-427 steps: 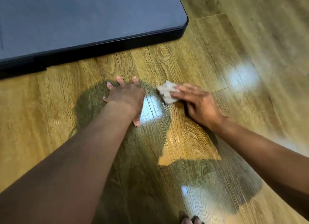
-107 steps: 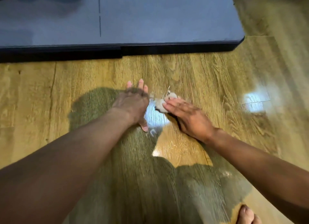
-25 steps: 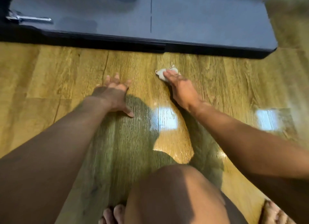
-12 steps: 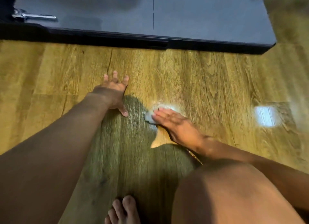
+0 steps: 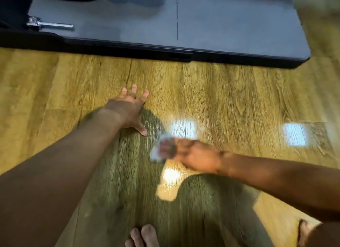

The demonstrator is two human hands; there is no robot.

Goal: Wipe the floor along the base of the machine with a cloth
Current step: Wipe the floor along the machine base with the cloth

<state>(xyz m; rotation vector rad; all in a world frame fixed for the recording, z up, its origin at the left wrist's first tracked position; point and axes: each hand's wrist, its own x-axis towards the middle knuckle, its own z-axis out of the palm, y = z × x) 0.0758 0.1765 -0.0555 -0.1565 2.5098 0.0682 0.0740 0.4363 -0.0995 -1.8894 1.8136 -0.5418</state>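
Now: cloth in the right hand, apart from the machine base

The left hand (image 5: 128, 108) is resting flat on the wooden floor (image 5: 239, 99), its fingers lying straight and spread apart. The right hand (image 5: 195, 154) is holding the pale cloth (image 5: 156, 152), its fingers bending around it, though blur is hiding the detail. The cloth is sitting just right of the left thumb, well apart from the black edge of the machine base (image 5: 220, 25). Bare toes (image 5: 143, 235) are showing below.
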